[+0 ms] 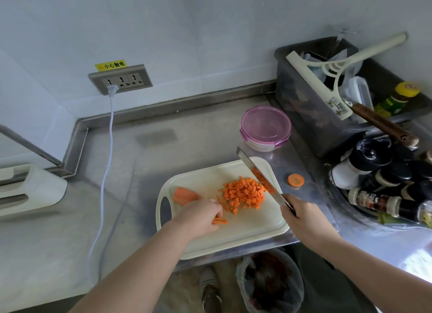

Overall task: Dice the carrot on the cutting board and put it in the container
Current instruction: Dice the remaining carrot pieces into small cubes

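While the right hand point(301, 221) curls its fingers round the handle of the knife point(261, 177), the blade slants from that hand toward the far left and passes along the right side of the carrot dice point(243, 193). Orange shows on the flat of the blade; whether the edge touches the board I cannot tell.

The left hand point(201, 216) lies knuckles up, its fingers bent over a few carrot sticks point(219, 221) and holding them down on the cutting board point(247, 235), just near and left of the dice. More thin strips lie between the fingertips and the heap. An uncut carrot chunk point(184, 194) rests at the left end of the board, beside its handle slot.

A single carrot slice point(295, 179) sits off the board on the steel counter point(163, 149), to the right. The container point(265, 128), round with a pink clip lid on it, stands farther back, beyond the knife tip. To the far right are a grey bin point(301, 106) of utensils and a cluster of bottles point(378, 172). A wall socket point(120, 80) with a white cord is at the far left.
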The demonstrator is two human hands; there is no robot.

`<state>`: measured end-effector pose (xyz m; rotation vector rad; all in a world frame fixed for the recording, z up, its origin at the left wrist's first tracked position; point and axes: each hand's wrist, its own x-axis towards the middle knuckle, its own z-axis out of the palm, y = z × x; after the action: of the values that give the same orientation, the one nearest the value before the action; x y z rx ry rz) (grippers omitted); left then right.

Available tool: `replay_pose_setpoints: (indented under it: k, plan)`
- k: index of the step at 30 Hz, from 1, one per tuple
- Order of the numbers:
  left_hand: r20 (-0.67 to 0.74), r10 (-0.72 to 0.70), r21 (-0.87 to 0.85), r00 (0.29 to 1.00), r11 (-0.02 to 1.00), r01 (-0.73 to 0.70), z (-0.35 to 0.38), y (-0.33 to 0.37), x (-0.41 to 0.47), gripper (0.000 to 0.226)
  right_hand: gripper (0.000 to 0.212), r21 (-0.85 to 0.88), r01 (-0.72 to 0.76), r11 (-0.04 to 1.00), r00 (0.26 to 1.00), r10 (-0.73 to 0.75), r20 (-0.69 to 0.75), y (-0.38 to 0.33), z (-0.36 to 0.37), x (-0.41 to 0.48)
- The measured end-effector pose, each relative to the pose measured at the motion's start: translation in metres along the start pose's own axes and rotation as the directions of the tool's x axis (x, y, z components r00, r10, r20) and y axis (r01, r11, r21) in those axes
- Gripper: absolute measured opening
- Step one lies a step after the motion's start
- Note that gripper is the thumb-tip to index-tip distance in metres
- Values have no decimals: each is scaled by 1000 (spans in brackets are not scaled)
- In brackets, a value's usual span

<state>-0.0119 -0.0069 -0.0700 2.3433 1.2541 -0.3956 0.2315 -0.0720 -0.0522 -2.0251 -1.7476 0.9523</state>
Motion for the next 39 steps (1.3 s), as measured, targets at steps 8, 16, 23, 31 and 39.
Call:
replay_pose_setpoints:
  k: [8, 16, 23, 31, 39]
  plan:
    - [-64, -182, -93, 981, 980, 176, 13, 13, -5, 15, 19, 7, -2, 1000, 1000, 2, 10, 2, 2, -1]
    - [-211, -230, -185, 950, 964, 192, -9, -3, 6, 15, 24, 12, -16, 1000, 1000, 16, 0, 3, 1, -2]
    - [-119, -21, 84, 993, 996, 31, -17, -5, 25, 33, 25, 10, -23, 1000, 1000, 23, 0, 5, -1, -4]
    - [40, -68, 116, 997, 991, 63, -21, -6, 23, 18, 25, 21, -31, 999, 999, 31, -12, 4, 1, -2]
    - [117, -129, -61, 985, 989, 137, -11, -5, 8, 16, 17, 52, -7, 999, 999, 4, 43, -8, 9, -5]
